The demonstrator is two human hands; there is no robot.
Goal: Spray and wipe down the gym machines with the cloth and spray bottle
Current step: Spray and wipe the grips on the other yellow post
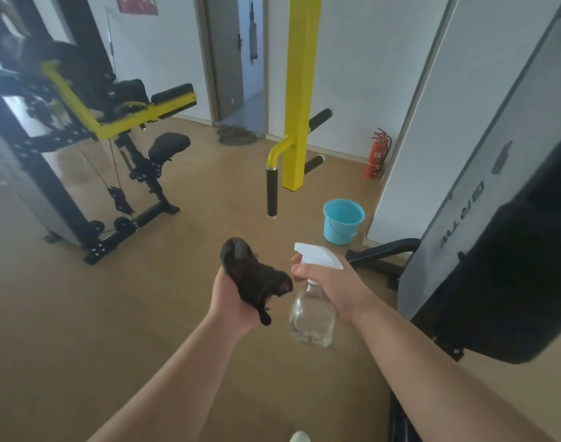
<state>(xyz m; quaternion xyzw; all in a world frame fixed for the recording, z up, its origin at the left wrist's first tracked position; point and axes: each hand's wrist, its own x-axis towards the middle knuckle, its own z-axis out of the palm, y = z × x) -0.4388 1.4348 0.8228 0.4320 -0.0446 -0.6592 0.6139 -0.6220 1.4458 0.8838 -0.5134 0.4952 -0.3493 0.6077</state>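
— Low at centre, over the floor, what do the hands have?
— The left hand (pixel 232 298) grips a bunched dark cloth (pixel 253 277), with its fingers curled round it. The right hand (pixel 331 282) wraps the neck of a clear bottle (pixel 312 311), one finger at the white trigger. The nozzle points left, close to the cloth.
— What's around them?
— A yellow post (pixel 299 90) hangs straight ahead, and a black-gripped handle (pixel 272 193) curves down on its left side. A blue bucket (pixel 343 221) stands on the floor beyond the bottle, right of the post. A red extinguisher (pixel 377 154) stands by the far wall. A black-and-yellow machine (pixel 81 116) with a black seat (pixel 169 145) stands well apart at left. Close on the right are a grey panel (pixel 483 138) and a black pad (pixel 512 282).
— Any writing?
— Dark lettering runs along the panel, but I cannot read it. A red poster (pixel 138 3) up on the wall is too small to read.
— And the room?
— It has a tan floor (pixel 81 314), white walls and an open grey door (pixel 224 52) at the back.
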